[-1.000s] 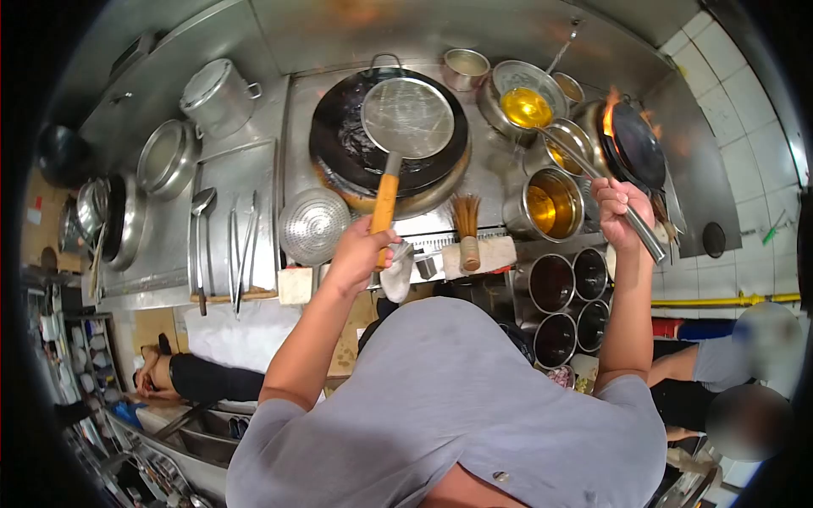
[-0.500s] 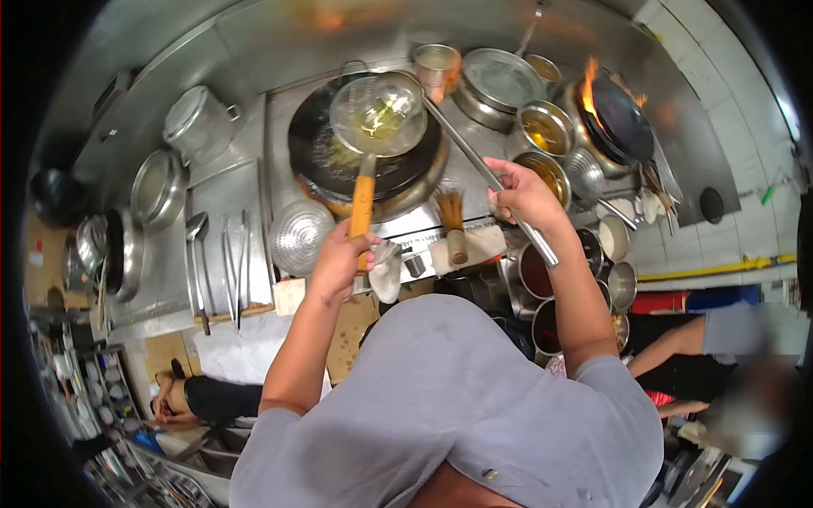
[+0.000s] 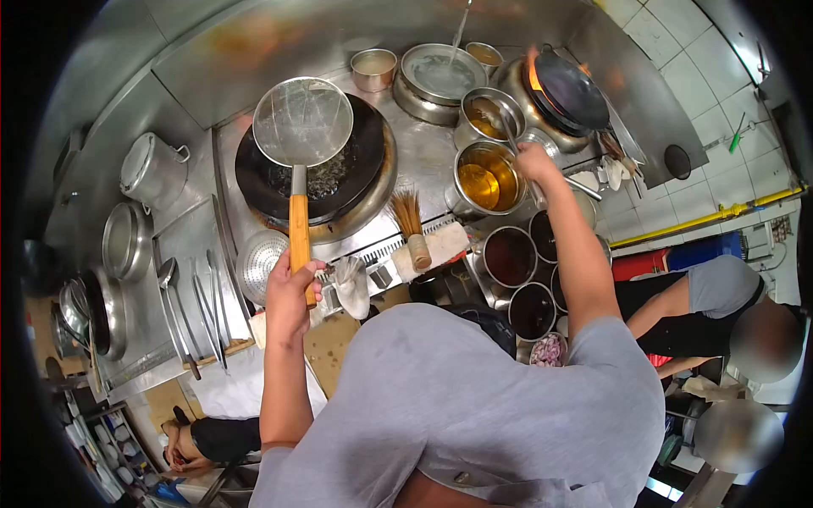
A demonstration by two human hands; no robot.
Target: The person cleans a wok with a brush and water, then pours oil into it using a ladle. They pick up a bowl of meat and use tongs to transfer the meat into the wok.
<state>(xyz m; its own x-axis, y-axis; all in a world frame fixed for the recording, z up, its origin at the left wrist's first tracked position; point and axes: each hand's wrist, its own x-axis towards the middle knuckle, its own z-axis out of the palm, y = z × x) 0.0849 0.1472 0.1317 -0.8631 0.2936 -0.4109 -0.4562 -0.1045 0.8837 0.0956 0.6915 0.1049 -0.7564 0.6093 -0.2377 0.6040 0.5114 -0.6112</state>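
Note:
My left hand [image 3: 289, 296] is wrapped round the wooden handle of a round mesh strainer [image 3: 302, 121], which is held above a black wok [image 3: 364, 144] with bubbling liquid in it. To the right, my right hand [image 3: 537, 165] is closed on the metal handle of a ladle [image 3: 487, 110]. The ladle's bowl is at a metal pot [image 3: 468, 131] of yellow liquid. Just in front of that pot stands another pot [image 3: 489, 176] with golden liquid. A bamboo brush [image 3: 411, 224] lies near the stove's front edge.
A second wok [image 3: 571, 89] has flames beside it at the back right. Several dark-filled containers [image 3: 510, 256] stand below my right arm. Ladles and tongs [image 3: 207, 305] lie at the left, near a lidded pot [image 3: 154, 172]. Other people [image 3: 720, 305] are at the right and lower left.
My right hand has moved the ladle from over the strainer to the pots at the right. The strainer now shows its mesh without the ladle in front. The view has shifted.

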